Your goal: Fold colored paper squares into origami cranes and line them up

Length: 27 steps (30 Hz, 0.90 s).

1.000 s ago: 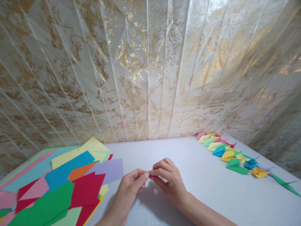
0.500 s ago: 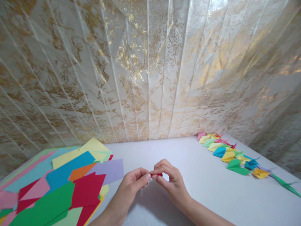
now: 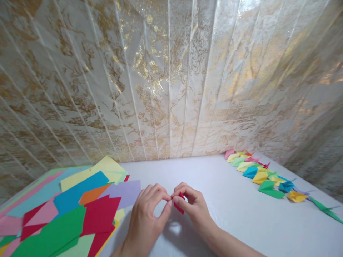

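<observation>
A small folded piece of red paper is held just above the white table, at the lower middle of the view. My right hand pinches it between thumb and fingers, and parts of it stick out above and below the thumb. From the other side, my left hand closes its thumb and forefinger on the paper's left tip, its fingertips meeting those of my right hand. The fingers cover much of the paper, so its full shape is hidden.
Loose coloured sheets, among them a green one, overlap on the left of the white table. Folded paper figures, including a green one, lie in rows at the right. A gold-patterned curtain hangs behind.
The red paper has turned and more of it shows below my right thumb. My left hand has rotated, its back now raised and facing up. Both hands stay near the same spot.
</observation>
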Motion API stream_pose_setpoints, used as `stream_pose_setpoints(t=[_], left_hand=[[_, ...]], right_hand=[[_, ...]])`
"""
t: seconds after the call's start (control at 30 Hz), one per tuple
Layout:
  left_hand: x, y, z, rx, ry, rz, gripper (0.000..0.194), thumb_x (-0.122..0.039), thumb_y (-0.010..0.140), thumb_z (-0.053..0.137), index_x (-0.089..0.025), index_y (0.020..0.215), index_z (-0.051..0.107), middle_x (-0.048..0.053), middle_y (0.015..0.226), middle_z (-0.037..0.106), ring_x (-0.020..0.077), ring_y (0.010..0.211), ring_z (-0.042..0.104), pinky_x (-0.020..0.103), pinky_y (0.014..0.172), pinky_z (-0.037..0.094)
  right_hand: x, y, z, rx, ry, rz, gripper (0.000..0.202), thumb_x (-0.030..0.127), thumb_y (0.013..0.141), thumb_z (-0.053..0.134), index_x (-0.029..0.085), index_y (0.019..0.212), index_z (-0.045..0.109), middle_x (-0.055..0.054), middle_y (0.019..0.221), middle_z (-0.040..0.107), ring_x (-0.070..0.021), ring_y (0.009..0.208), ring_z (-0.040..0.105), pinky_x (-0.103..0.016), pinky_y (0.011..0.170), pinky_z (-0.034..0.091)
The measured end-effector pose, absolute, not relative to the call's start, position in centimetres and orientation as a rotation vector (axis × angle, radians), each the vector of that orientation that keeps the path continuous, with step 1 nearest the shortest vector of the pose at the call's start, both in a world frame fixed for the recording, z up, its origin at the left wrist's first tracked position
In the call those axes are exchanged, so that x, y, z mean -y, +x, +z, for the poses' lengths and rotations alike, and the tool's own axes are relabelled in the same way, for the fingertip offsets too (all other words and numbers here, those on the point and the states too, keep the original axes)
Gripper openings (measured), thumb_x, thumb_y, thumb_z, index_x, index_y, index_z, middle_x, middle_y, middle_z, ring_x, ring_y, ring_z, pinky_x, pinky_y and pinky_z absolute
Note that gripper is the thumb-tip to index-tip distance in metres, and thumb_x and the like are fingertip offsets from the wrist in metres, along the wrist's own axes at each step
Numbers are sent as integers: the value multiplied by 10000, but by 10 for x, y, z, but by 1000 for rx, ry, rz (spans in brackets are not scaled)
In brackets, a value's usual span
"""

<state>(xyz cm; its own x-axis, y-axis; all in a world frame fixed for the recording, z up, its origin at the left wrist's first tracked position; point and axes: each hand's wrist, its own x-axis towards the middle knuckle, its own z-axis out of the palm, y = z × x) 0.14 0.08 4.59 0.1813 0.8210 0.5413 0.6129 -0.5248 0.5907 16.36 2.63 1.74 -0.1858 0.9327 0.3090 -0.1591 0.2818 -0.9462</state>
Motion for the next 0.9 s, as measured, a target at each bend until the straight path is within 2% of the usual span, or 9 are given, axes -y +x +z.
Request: stream_pose_setpoints(t=[0.13,0.23,0.37,0.5,0.6,0.77,0.9], left_hand=[[3,6,44,-1331,2041,1256,176,-215,901,520,-242,728,516,-7,787,614,206,796,586,308,749,418],[6,11,40,-1307,1892,1193,172,-281,921,524,-242,754,537,-2,801,605,208,810,588,307,762,433],[4,13,39,-1282,1763,1101,271,-386,933,520,-235,718,586,2,769,612,212,788,594,303,758,431],[-3,7,39,-1307,1632,1083,319,-435,914,510,-227,686,593,-11,718,633,202,740,589,296,750,409],[-9,2,36,-1310,1585,1139,298,-435,875,560,-222,669,590,-23,687,614,189,717,566,281,734,405],[-13,1,29,-1222,1336,1171,352,-512,819,642,-205,651,599,-31,639,563,165,648,507,255,641,387],[-12,1,32,-1181,1240,1164,355,-514,793,670,-197,649,598,-32,645,555,158,668,496,247,665,385]], right_hand=[[-23,160,21,1278,-832,1328,296,424,775,768,170,673,655,15,680,541,-118,605,430,-245,562,336],[-21,157,23,1167,-851,1458,354,475,771,772,169,689,616,37,615,504,-94,539,368,-229,521,296],[-21,155,20,1079,-800,1525,363,501,754,791,175,701,641,8,643,563,-115,568,426,-240,539,346],[-26,156,14,1108,-786,1477,343,517,765,781,227,934,716,-29,795,635,-180,722,552,-314,663,460],[-30,157,7,1133,-766,1434,428,510,750,792,260,1075,669,-1,751,596,-182,693,548,-325,660,467],[-32,158,3,1129,-701,1420,385,446,736,823,246,988,613,44,683,552,-140,613,514,-268,610,430],[-30,164,10,1338,-713,1364,219,429,875,685,211,886,671,-4,773,604,-168,735,563,-298,717,444]])
